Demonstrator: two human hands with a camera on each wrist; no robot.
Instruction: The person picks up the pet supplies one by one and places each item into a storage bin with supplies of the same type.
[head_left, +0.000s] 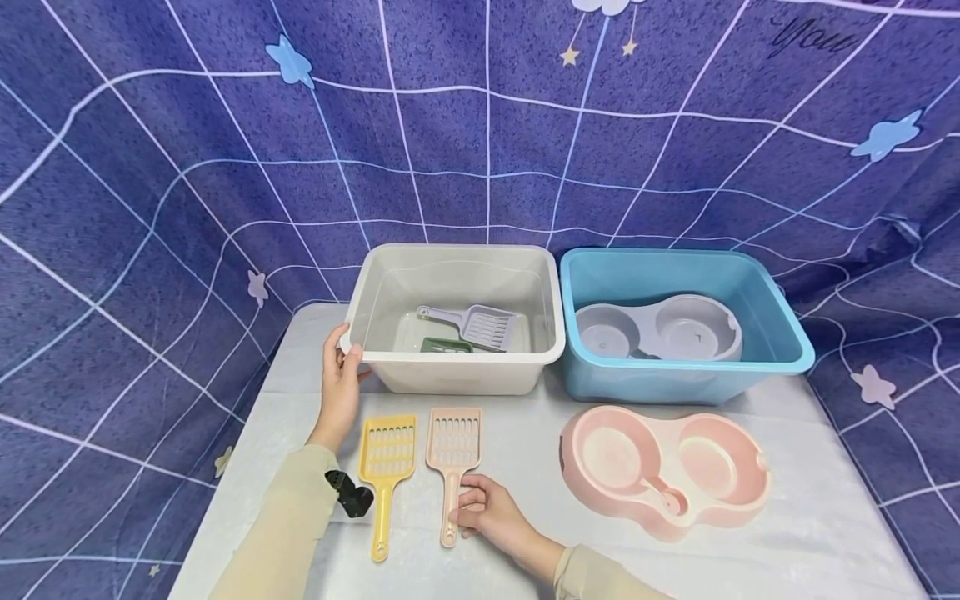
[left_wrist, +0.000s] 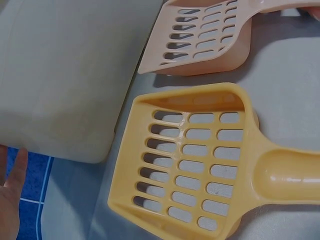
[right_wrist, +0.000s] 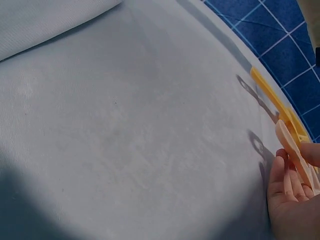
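My left hand (head_left: 341,392) holds the rim at the front left corner of a grey litter box (head_left: 457,377). Inside that box lie a lilac slotted scoop (head_left: 489,327) and a dark green item (head_left: 446,344), partly hidden by the front wall. A pink litter scoop (head_left: 452,475) has its handle between the thumb and fingers of my right hand (head_left: 495,517). The right wrist view shows the thumb above this handle (right_wrist: 292,150) and fingers below it. Left of it lies a yellow litter scoop (head_left: 382,483), its slotted head large in the left wrist view.
A blue litter box (head_left: 675,385) stands right of the grey one, with a grey-lilac double bowl (head_left: 645,321) inside. In front of it, a pink double pet bowl (head_left: 667,471) sits on the pale tabletop (head_left: 517,417). A blue patterned cloth (head_left: 450,125) hangs behind.
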